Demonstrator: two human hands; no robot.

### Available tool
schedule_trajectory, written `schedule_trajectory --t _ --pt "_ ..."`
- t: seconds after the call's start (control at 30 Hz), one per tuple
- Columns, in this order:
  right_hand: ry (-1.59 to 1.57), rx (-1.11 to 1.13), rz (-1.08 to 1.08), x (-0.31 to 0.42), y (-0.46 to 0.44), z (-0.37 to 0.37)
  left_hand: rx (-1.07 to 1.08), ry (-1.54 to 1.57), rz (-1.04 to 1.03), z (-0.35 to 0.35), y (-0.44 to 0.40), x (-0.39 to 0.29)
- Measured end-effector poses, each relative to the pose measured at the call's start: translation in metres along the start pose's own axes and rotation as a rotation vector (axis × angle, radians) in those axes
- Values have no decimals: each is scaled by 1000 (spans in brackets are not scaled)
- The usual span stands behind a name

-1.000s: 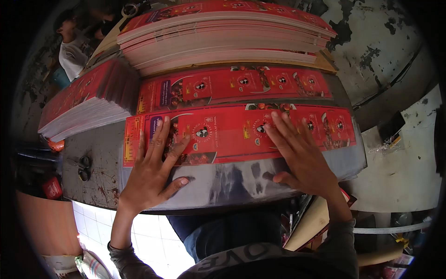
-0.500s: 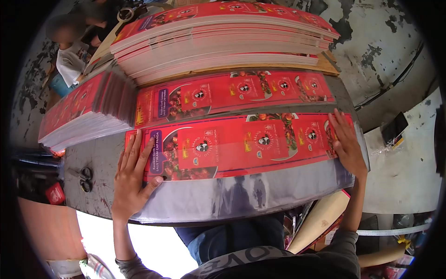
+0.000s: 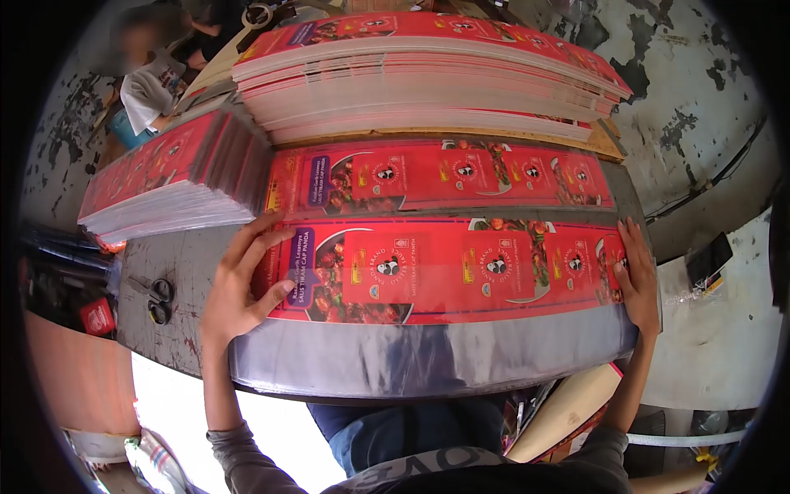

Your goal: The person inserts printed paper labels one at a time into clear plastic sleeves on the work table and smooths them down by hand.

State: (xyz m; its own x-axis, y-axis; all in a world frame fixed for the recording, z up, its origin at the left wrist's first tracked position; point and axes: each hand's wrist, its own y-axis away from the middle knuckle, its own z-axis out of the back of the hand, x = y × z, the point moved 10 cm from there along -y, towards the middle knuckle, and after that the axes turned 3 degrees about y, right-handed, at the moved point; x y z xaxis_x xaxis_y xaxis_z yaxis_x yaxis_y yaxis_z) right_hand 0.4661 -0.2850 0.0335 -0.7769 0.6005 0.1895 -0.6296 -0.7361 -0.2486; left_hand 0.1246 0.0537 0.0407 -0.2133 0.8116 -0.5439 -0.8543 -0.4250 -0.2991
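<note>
Framing the red oyster-sauce label strip [image 3: 444, 276], left hand [image 3: 234, 288] open, thumb and fingers spread over one end; right hand [image 3: 640, 288] open at the other! Light, even pressure suits it, edges square atop glossy plastic sheets [image 3: 354, 358]. Lettering reads "SAUS TIRAM CAP PANDA".

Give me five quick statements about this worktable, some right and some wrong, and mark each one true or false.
1. The left hand is at the left end of the nearest red printed strip. True.
2. The scissors lie on top of the tall stack. False: the scissors lie on the tabletop, left of the nearest strip.
3. Another red printed strip lies just beyond the nearest one. True.
4. The right hand is lifting the scissors. False: the right hand is at the nearest strip's right end.
5. The tall stack has a wooden board under it. True.
</note>
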Motion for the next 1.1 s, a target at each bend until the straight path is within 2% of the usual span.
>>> schedule_trajectory --t 0.07,0.57,1.1 --pt "-4 -2 11 0 -1 1 -34 40 -67 5 3 -3" --pt "-93 -94 19 -5 0 5 -181 15 29 16 8 5" --pt "-85 -98 22 -6 0 5 -205 -17 39 18 8 6"
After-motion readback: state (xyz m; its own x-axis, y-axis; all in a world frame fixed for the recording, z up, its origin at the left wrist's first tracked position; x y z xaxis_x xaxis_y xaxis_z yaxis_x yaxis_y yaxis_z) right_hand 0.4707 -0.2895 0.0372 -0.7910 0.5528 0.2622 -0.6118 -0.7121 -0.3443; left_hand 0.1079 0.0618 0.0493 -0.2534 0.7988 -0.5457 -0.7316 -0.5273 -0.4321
